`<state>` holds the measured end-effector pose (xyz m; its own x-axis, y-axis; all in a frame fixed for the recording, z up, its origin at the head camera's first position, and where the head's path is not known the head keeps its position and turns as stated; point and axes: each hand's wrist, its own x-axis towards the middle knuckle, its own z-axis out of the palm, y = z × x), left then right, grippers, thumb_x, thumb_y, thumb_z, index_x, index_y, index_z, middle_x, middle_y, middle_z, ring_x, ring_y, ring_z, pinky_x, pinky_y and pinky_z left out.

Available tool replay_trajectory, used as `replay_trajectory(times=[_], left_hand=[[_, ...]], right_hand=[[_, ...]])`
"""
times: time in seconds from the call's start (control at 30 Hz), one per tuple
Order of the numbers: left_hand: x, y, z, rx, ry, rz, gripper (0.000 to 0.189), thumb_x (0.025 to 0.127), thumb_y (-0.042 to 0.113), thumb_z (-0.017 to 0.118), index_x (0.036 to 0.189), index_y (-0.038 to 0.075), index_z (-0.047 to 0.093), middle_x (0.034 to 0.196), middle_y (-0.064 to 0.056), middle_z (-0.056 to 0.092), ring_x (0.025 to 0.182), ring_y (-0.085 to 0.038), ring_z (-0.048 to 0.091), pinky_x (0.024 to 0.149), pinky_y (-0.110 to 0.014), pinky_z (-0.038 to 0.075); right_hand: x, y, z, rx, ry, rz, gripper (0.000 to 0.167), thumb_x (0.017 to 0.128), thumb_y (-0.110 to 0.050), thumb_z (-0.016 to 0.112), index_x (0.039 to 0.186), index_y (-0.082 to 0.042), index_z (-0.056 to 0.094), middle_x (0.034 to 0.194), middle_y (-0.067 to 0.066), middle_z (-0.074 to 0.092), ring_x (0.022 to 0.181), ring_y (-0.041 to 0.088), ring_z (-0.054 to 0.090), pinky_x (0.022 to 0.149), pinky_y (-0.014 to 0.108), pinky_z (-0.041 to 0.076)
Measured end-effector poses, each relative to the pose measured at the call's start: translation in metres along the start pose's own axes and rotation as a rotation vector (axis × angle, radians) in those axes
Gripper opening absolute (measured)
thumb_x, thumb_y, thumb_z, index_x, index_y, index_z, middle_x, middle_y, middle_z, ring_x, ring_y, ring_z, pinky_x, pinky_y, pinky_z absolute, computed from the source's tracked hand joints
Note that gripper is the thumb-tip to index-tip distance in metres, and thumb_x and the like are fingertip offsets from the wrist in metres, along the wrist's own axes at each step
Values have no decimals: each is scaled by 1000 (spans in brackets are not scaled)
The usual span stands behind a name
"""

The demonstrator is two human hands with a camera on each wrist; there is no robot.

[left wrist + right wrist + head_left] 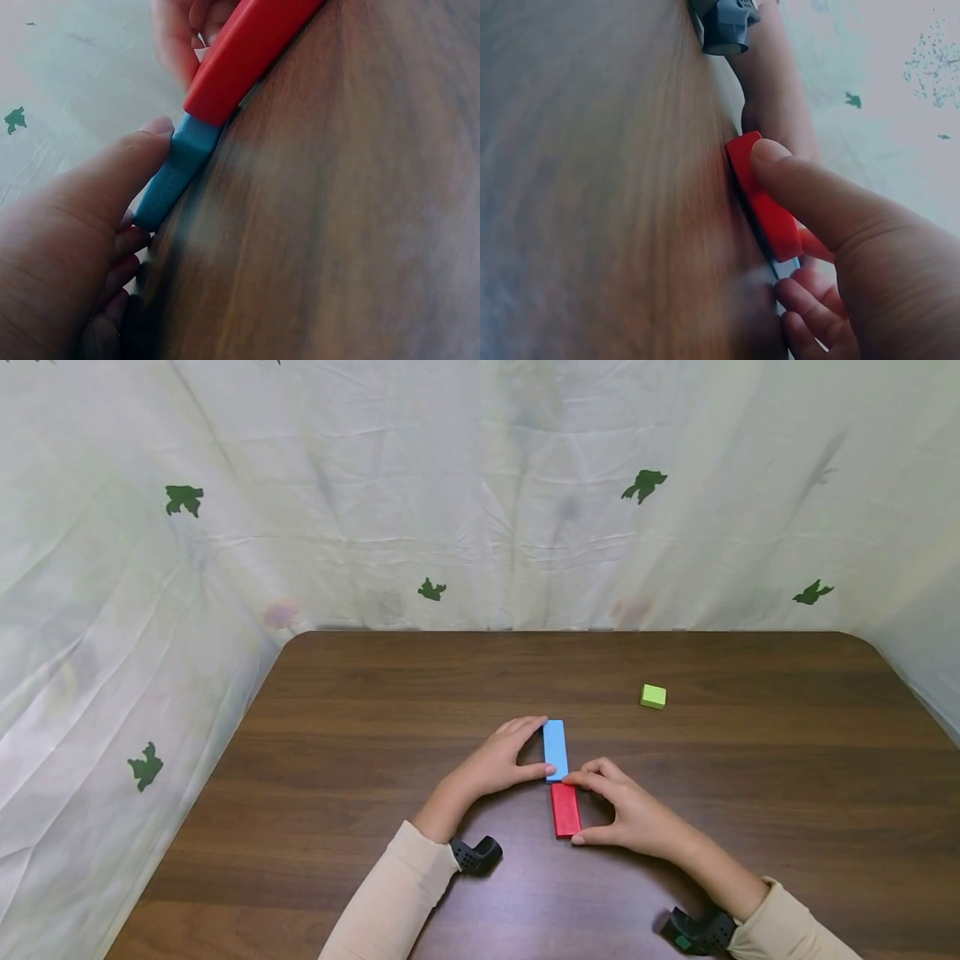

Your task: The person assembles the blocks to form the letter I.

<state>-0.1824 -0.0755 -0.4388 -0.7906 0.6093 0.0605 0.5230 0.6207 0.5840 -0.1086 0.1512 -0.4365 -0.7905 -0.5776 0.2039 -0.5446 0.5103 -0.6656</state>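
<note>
Pinching a flat blue rectangular block (555, 747), the left hand (498, 762) sits beside the right hand (636, 815), clamped on a flat red rectangular block (566, 811), both blocks end to end on the brown wooden table (787, 785).

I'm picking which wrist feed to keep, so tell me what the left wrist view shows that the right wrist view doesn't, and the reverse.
Only the left wrist view: the long side of the blue block, with the left hand close up, thumb against it.

Only the right wrist view: the black wrist device on the left forearm.

Both: the red block, the right hand, the brown table and pale cloth bearing green shapes.
</note>
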Motion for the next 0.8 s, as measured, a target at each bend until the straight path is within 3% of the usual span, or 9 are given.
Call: replay_trajectory(times=[0.47, 0.8], left_hand=[[0, -1, 1, 2, -4, -10, 76, 81, 46, 61, 140, 10, 30, 139, -4, 35, 128, -20, 26, 103, -36, 25], [0, 0, 1, 6, -5, -9, 76, 82, 46, 61, 140, 10, 30, 140, -4, 34, 128, -20, 26, 103, -36, 25]], right_hand=[[0, 3, 4, -52, 17, -53, 66, 66, -44, 77, 121, -18, 53, 110, -8, 44, 102, 9, 44, 85, 35, 41], [-1, 1, 3, -49, 26, -76, 44, 71, -29, 75, 111, -25, 58, 110, -13, 44, 98, 9, 44, 81, 38, 40]])
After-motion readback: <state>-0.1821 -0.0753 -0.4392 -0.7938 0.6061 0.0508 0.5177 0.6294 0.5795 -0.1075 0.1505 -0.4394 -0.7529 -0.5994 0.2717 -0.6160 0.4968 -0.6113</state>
